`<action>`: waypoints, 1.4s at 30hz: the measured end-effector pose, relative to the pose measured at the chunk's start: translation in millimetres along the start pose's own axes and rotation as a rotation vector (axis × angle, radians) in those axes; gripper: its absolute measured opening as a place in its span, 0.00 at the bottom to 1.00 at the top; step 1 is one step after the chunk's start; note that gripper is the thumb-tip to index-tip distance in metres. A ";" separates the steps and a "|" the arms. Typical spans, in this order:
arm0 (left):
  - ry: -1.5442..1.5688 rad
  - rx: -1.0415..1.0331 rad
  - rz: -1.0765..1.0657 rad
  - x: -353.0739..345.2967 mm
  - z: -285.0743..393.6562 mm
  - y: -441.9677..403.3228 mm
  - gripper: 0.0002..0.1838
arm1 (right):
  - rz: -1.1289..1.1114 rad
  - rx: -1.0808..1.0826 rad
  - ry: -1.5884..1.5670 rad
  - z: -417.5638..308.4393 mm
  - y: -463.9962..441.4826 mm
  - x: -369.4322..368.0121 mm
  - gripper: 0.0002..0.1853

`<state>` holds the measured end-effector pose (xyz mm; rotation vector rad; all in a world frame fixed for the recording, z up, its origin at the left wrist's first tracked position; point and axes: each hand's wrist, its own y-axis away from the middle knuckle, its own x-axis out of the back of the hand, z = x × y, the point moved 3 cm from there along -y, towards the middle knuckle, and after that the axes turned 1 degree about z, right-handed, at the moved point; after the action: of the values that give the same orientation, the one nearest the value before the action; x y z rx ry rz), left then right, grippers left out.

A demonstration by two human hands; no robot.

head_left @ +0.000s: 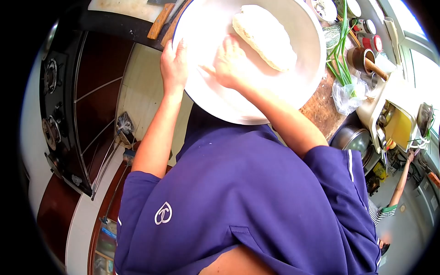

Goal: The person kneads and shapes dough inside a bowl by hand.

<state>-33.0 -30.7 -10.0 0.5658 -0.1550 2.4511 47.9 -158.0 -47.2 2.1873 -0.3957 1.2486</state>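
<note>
A large white basin [302,87] with a thin dark rim fills the top centre. An oblong lump of pale dough [266,39] lies inside it, tilted down to the right. My left hand [175,66] grips the basin's left rim, its thumb on the inner side. Within the basin, my right hand [229,62] rests on the bare inner surface, just left of the dough, with its thumb spread apart from the fingers. The tips of its fingers are washed out by bright light. No object shows in my right hand.
Green onions [339,59], a plastic bag [347,97], jars [375,43] and a brown mortar [360,59] stand right of the basin. A knife handle [160,22] lies upper left. A stove [52,114] is far left. Another person's arm [400,183] reaches in at right.
</note>
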 end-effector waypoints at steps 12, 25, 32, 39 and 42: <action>-0.010 0.024 -0.014 -1.2 -3.5 0.7 0.18 | 0.406 -0.149 -0.146 102.2 5.8 79.9 0.46; 0.048 0.002 -0.030 -1.8 -9.1 -2.1 0.18 | 0.232 -0.257 -0.157 71.2 57.7 48.1 0.31; 0.055 0.039 -0.034 0.0 -0.8 -0.5 0.18 | -0.059 -0.106 0.071 88.4 53.3 35.0 0.33; 0.075 0.058 -0.034 0.5 -0.9 1.1 0.18 | -0.072 0.182 0.081 62.4 -18.6 38.1 0.37; 0.088 0.064 -0.036 -0.3 -1.6 0.3 0.18 | -0.172 0.092 0.126 94.1 25.4 45.3 0.37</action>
<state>-33.5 -30.7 -11.6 0.4828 -0.0307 2.4481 122.3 -234.7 -36.6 2.1530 -0.0981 1.3228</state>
